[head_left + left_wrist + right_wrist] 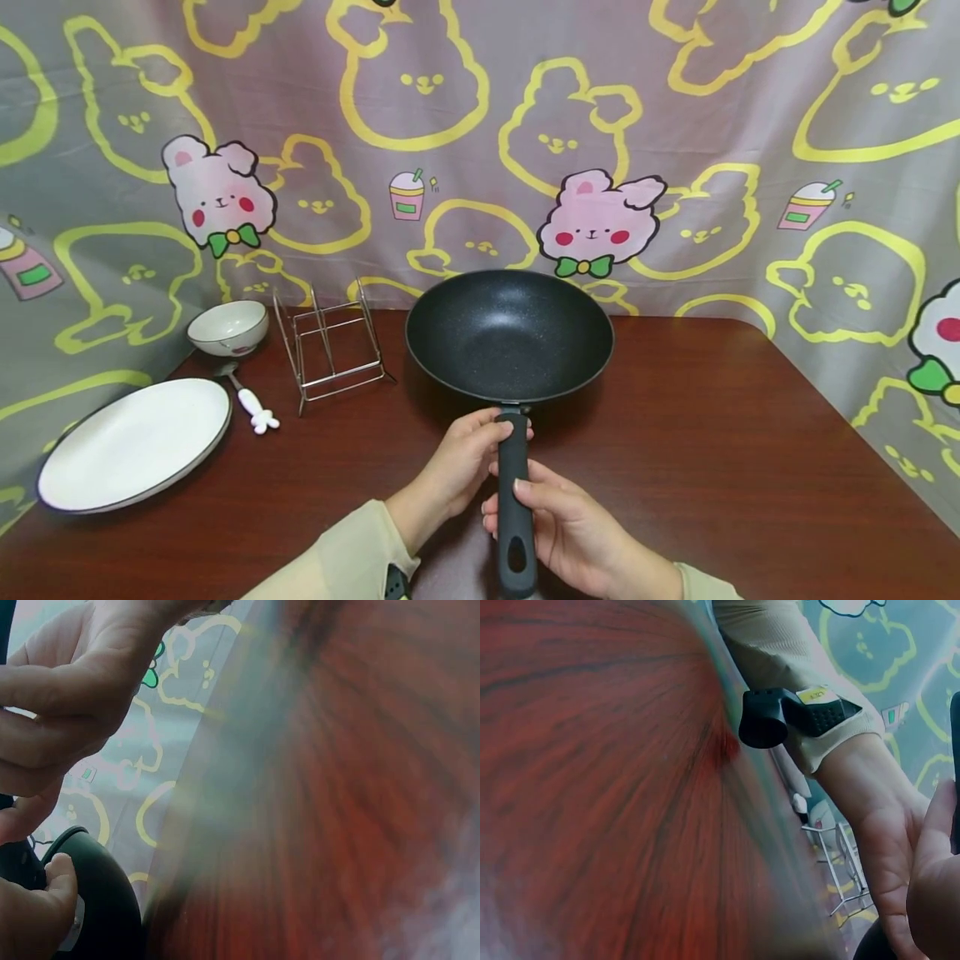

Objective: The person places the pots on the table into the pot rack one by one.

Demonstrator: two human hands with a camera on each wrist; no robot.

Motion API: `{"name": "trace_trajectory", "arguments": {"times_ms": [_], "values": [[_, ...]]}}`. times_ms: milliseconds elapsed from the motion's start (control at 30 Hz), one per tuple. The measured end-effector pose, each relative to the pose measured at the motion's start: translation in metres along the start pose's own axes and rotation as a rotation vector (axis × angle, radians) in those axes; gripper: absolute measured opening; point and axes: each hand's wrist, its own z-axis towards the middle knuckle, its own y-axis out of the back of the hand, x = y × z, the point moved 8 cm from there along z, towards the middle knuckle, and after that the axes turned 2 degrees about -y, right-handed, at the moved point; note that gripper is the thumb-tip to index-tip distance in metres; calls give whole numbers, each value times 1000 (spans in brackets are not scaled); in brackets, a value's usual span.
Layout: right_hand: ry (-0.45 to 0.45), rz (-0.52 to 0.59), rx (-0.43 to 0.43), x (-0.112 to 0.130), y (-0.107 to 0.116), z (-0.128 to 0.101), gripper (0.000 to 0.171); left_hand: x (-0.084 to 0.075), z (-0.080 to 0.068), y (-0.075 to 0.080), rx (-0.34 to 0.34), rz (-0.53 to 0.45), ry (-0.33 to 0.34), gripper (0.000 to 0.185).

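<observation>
A black non-stick pan (510, 333) sits at the middle of the dark wooden table (712, 433), its long black handle (517, 542) pointing toward me. My left hand (491, 442) grips the handle's top end, just below the pan's rim. My right hand (536, 508) holds the handle lower down, thumb across its top. In the left wrist view the pan's dark underside (105, 907) shows at the bottom left. The right wrist view shows my left forearm (870, 795) with its wrist camera (795, 716), and a sliver of the handle (955, 772).
At the left lie a large white plate (135, 442), a small white bowl (227, 325) and a spoon with a white handle (251, 404). A wire rack (330, 342) stands just left of the pan. A bunny-print cloth (675, 167) hangs behind and beside the table.
</observation>
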Motion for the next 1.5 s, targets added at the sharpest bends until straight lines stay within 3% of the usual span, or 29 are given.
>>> {"name": "trace_trajectory", "arguments": {"times_ms": [500, 1500], "values": [[20, 35, 33, 2, -4, 1, 26, -2, 0, -3, 2, -92, -40, 37], [-6, 47, 69, 3, -5, -3, 29, -6, -5, -7, -8, -116, -116, 41]]}}
